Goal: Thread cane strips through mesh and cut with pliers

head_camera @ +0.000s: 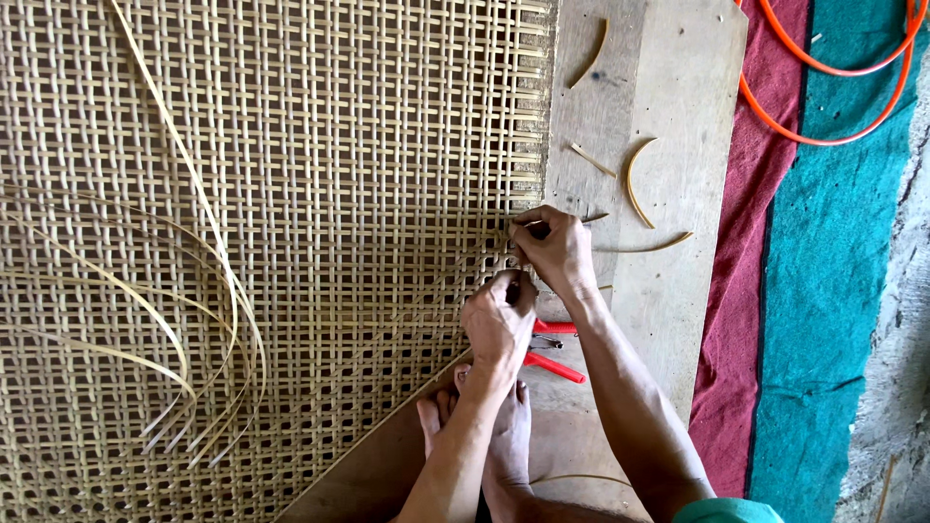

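Observation:
A large woven cane mesh panel (291, 194) fills the left and middle of the view. My right hand (554, 250) pinches a thin cane strand (593, 219) at the panel's right edge, where the mesh meets a pale wooden board (668, 87). My left hand (498, 324) is closed just below it, fingers gripping a strand at the mesh edge. Both hands nearly touch. Red-handled cutters (554, 363) lie on the board under my forearms.
Long loose cane strips (208, 291) curve over the left of the mesh. Short cane offcuts (635, 184) lie on the board. My bare foot (509, 431) rests at the bottom. A red and teal cloth (804, 291) and an orange hose (823, 97) lie to the right.

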